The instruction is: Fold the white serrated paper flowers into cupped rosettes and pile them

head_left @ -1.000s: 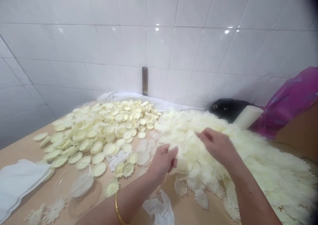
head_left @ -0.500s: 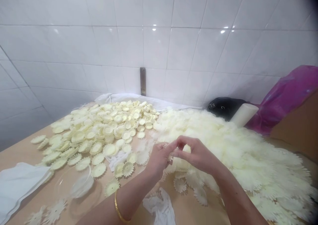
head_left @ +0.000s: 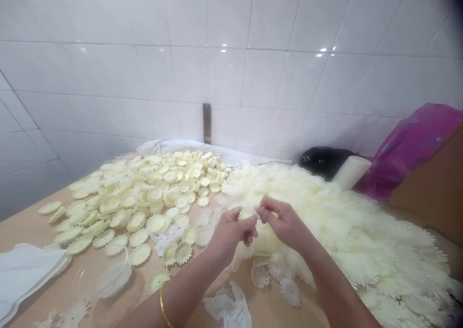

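My left hand [head_left: 228, 234] is closed, thumb against fingers, on a small pale toothed fabric disc [head_left: 246, 215], mostly hidden by the fingers. To its right my right hand [head_left: 287, 224] makes a pinch at the disc's edge; what sits between its fingertips is too small to make out. Behind and right of the hands spreads a heap of thin, sheer pale-yellow fabric petals [head_left: 347, 222] with toothed edges. Left of them lies a pile of thicker pale-yellow toothed discs [head_left: 144, 193]. A few loose petals [head_left: 261, 276] rest below my hands.
A clear bowl [head_left: 115, 276] with whitish paste stands front left, beside a folded white cloth [head_left: 29, 277]. One crumpled white cloth [head_left: 231, 306] lies at the front. Back right are a black bag [head_left: 321, 160], a white roll [head_left: 350, 172] and a purple plastic bag [head_left: 415, 144] near the tiled wall.
My right hand's fingertips have drawn slightly apart from my left hand, and its fingers are more curled. The left fingers have shifted, showing more of the disc. The view has tilted slightly.
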`<action>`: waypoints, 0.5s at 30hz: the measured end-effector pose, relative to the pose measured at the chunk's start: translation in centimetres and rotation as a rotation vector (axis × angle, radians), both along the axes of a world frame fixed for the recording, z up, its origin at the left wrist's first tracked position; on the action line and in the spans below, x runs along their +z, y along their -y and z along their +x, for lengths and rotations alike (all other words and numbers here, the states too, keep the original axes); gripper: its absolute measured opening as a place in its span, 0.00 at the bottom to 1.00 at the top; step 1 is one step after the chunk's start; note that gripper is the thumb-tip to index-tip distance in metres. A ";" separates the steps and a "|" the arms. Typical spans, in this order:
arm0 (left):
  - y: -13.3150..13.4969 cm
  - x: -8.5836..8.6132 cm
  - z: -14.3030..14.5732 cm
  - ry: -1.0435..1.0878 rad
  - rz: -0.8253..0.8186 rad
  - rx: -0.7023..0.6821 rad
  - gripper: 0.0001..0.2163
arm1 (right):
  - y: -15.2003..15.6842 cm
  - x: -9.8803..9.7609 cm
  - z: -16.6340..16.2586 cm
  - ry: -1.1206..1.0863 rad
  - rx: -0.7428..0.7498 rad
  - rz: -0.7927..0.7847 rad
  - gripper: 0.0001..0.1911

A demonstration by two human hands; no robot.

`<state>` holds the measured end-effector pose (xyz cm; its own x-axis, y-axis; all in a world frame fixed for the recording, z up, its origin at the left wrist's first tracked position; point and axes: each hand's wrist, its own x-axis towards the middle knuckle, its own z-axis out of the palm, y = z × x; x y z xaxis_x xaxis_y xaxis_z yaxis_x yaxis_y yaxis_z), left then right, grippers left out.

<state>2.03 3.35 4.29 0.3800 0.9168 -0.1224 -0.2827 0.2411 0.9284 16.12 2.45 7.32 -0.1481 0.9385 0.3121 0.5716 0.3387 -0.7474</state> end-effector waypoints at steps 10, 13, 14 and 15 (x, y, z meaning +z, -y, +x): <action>-0.1 0.2 0.4 -0.024 -0.083 0.077 0.28 | -1.0 -1.9 -2.0 0.120 -0.395 0.179 0.15; 0.7 0.5 0.3 -0.051 -0.025 0.079 0.14 | -1.6 -2.0 -0.6 0.201 -0.505 0.201 0.15; 1.1 0.5 0.4 -0.069 0.010 0.060 0.10 | -1.8 -2.0 0.4 0.224 -0.584 0.203 0.15; 1.5 0.6 0.4 -0.087 0.045 0.030 0.08 | -2.1 -1.9 1.6 0.245 -0.680 0.168 0.15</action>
